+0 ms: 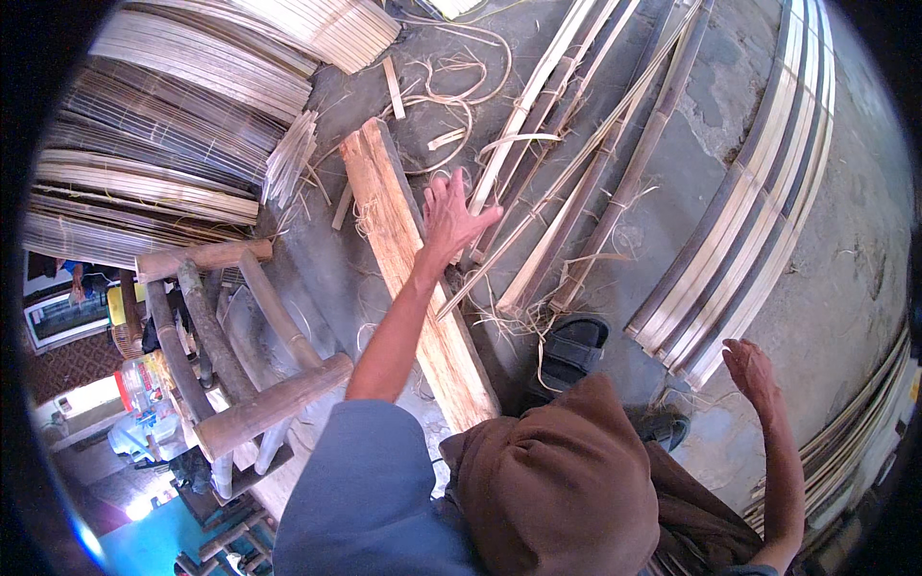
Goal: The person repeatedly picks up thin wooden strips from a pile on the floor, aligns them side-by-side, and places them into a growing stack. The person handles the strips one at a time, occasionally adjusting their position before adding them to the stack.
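My left hand [455, 219] reaches out over the right edge of a thick pale wooden plank [408, 259], with thumb and fingers apart and nothing seen in them. Just beyond its thumb lie the near ends of long split bamboo strips [519, 134], some with loose fibres. Off to the right, my right hand [753, 372] hangs with fingers loosely bent, and I see nothing in it. Close to its fingertips are the near ends of a row of flat bamboo slats [735, 235], alternately pale and dark, tied across with thin lashings.
Stacked bundles of bamboo slats [173, 125] fill the far left. A bamboo stool frame [226, 422] lies at the left. Curled shavings [461, 96] litter the concrete floor. Brown cloth [557, 470] covers my front, beside a dark sandal [574, 344]. More thin strips [836, 442] lie at right.
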Demonstrator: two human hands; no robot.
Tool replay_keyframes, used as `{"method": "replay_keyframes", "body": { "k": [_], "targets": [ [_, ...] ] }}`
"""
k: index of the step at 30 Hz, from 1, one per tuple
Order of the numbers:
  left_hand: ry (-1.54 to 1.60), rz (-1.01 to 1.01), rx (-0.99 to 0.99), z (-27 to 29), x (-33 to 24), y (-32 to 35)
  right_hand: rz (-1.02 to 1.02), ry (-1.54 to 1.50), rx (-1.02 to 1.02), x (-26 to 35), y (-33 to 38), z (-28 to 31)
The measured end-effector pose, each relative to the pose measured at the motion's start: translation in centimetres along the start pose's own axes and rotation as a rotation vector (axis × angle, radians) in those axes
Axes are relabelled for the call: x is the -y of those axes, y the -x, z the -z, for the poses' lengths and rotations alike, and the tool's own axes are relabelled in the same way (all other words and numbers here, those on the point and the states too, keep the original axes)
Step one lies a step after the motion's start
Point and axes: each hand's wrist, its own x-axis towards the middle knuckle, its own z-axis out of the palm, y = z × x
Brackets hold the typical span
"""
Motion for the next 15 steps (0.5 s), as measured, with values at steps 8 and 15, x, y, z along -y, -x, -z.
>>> {"method": "replay_keyframes", "body": {
  "k": [8, 15],
  "targets": [
    [0.244, -0.177, 0.311, -1.6, 6.3, -3.8, 0.049, 0.013, -0.061, -1.7, 0.1, -0.7],
    [0.251, 0.006, 0.033, 1.7, 4.0, -3.1, 0.018, 0.038, -0.014, -1.8, 1.1, -1.2]
  ]
}}
